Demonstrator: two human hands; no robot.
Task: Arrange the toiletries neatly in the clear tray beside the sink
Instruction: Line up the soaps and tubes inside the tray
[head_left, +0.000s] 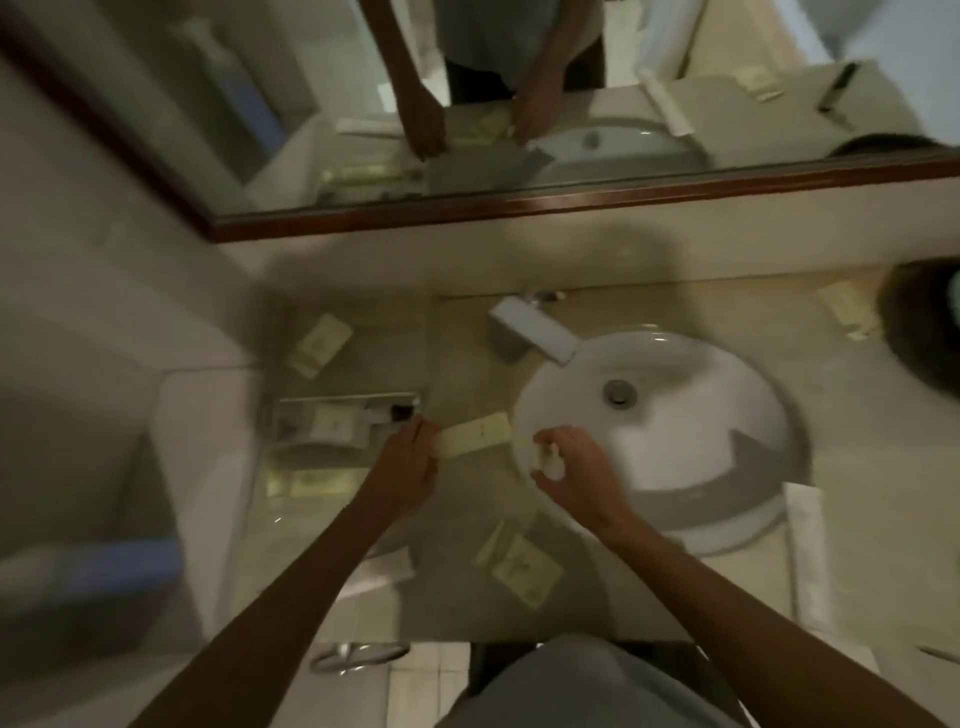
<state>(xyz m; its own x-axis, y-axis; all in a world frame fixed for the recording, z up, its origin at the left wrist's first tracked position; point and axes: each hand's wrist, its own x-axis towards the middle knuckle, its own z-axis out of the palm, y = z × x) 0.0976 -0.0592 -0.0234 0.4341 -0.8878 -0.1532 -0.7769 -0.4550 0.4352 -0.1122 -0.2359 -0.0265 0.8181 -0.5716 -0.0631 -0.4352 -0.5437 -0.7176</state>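
The picture is blurred by motion. The clear tray (291, 415) lies on the counter left of the white sink (675, 431), with a pale packet and small dark-capped items inside. My left hand (408, 467) grips one end of a long cream packet (475, 434) just right of the tray. My right hand (571, 467) is closed around a small white bottle (551, 462) at the sink's left rim. More cream packets lie loose: one behind the tray (322, 343), one near the front edge (519, 564), one at the far right (844, 306).
A chrome tap (530, 327) stands behind the sink. A mirror with a brown frame (519, 208) runs along the back wall. A dark round object (919, 332) sits at the right edge. A folded white towel (805, 545) lies right of the sink.
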